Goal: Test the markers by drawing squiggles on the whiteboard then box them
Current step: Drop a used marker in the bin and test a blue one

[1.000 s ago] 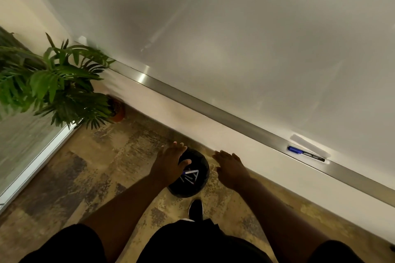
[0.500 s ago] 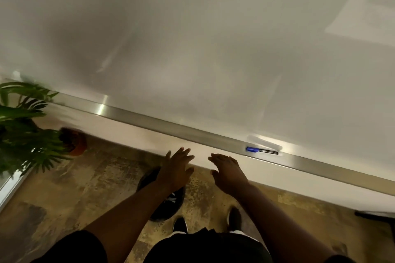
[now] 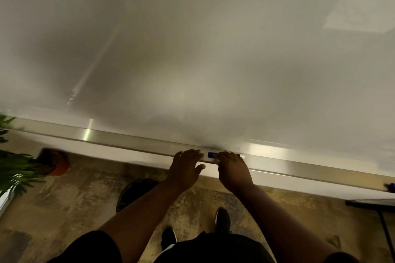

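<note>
Your left grip (image 3: 186, 166) was spread, just left of the marker (image 3: 211, 154). It lay lengthwise along the tray (image 3: 128, 143) under the whiteboard (image 3: 192, 49), blue cap leftward. Your right grip (image 3: 232, 168), the nearer one, covered its barrel. I cannot tell whether it pinched.

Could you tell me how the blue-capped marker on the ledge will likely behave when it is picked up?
The marker looks slim and rigid, so probably light and stiff. Apparently round, it may roll along the smooth metal ledge if nudged.
</note>
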Tool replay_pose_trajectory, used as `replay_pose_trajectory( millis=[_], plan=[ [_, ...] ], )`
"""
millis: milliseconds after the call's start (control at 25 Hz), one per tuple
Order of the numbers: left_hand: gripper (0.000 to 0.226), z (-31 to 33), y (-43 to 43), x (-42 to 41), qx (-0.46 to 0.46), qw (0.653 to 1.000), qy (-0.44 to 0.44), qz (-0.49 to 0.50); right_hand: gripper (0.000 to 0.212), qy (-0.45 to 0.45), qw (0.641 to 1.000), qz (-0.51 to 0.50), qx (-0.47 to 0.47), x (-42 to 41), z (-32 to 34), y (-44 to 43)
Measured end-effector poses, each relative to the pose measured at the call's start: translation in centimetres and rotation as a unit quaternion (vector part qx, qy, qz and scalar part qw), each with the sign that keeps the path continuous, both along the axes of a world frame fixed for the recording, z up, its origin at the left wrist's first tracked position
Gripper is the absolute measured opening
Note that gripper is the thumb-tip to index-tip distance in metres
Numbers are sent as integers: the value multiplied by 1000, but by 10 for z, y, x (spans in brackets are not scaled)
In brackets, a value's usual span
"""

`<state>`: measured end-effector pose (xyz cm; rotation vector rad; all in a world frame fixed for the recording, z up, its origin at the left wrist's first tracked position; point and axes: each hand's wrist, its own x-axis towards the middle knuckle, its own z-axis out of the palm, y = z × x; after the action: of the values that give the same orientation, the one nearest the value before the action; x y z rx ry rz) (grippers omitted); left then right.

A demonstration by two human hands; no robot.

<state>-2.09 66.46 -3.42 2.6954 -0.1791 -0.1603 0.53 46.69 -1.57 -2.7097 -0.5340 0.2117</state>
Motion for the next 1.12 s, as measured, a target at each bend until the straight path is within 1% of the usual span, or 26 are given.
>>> replay_pose_trajectory(
  millis=[80,120,200,320,400,520,600,680,760,880,1000,1120],
  plan=[
    [29,-4,-16,16,3,1000,-20,2,31,-15,999,-25,-16,14,-4,-19],
    [30,-5,-24,22,13,1000,-19,6,30,-14,999,-29,-27,18,-7,-27],
    [34,-7,-41,30,53,999,3,7,28,4,997,-23,-67,25,-14,-42],
    [35,-13,-62,35,106,994,37,4,30,28,993,2,-116,32,-25,-62],
    [33,-16,-71,35,121,992,44,14,31,34,992,15,-123,34,-28,-71],
    [32,-16,-79,35,120,991,37,37,30,25,993,27,-111,35,-30,-80],
    [33,-12,-85,34,102,993,33,43,33,27,996,22,-83,33,-27,-87],
    [32,-8,-89,30,59,996,37,50,35,27,999,10,-42,30,-23,-94],
    [28,-1,-94,22,19,997,51,54,31,27,1000,6,13,27,-18,-104],
    [33,11,-106,1,-27,997,52,58,19,19,994,28,101,17,-7,-117],
    [30,19,-117,-22,-76,994,54,52,23,5,989,52,135,-2,0,-124],
    [29,28,-124,-47,-131,989,49,41,26,-1,988,38,151,-30,6,-129]
  ],
)
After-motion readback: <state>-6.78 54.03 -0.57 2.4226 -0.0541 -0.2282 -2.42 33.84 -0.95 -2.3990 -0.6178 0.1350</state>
